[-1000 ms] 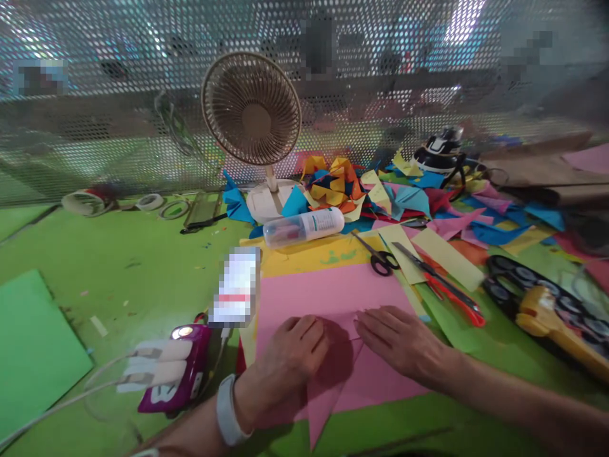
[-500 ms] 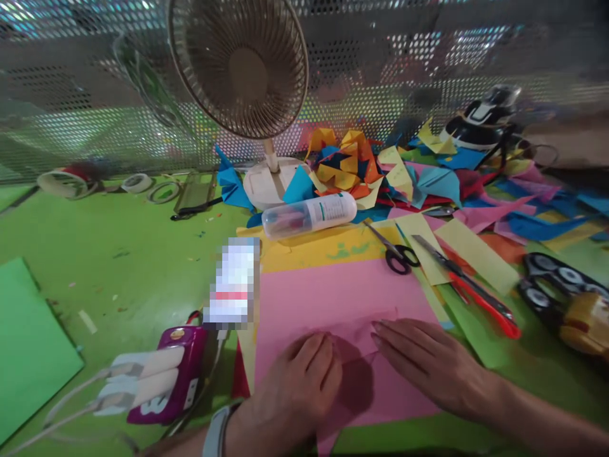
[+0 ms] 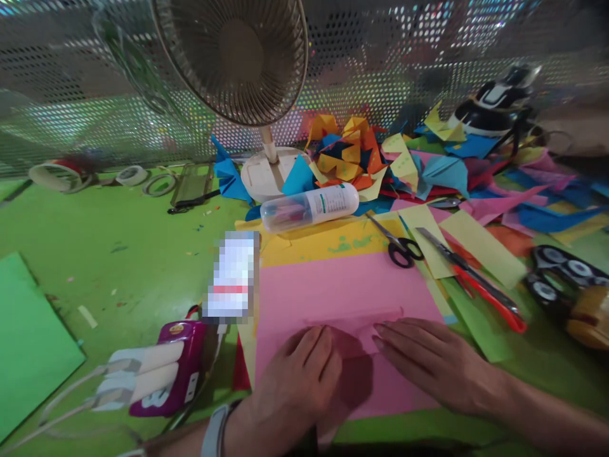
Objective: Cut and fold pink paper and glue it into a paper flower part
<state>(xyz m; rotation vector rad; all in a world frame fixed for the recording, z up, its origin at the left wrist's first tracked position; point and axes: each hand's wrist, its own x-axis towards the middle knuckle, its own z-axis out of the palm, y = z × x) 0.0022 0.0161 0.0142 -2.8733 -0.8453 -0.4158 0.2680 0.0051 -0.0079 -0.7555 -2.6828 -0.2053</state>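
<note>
A stack of pink paper (image 3: pixel 342 285) lies in front of me, over yellow sheets. On it is a smaller folded pink paper piece (image 3: pixel 364 331) with a raised edge, hard to tell from the sheet beneath. My left hand (image 3: pixel 304 374) rests on the folded piece's left part, fingers curled and pressed together on it; the thumb is hidden. My right hand (image 3: pixel 438 365) lies flat at the piece's right end, fingers stretched out and touching the paper. Black-handled scissors (image 3: pixel 399 247) and a red utility knife (image 3: pixel 485 289) lie beyond my right hand.
A clear bottle (image 3: pixel 309 208) lies behind the paper, before a fan (image 3: pixel 266 171). Colourful folded paper (image 3: pixel 352 152) is heaped at the back. A phone (image 3: pixel 233 273) and a purple power block (image 3: pixel 174 368) with cables sit left. A tape dispenser (image 3: pixel 566 279) stands far right.
The view has shifted slightly. Both hands stay on the pink paper in nearly the same place, and the folded piece's raised edge shows a little more clearly.
</note>
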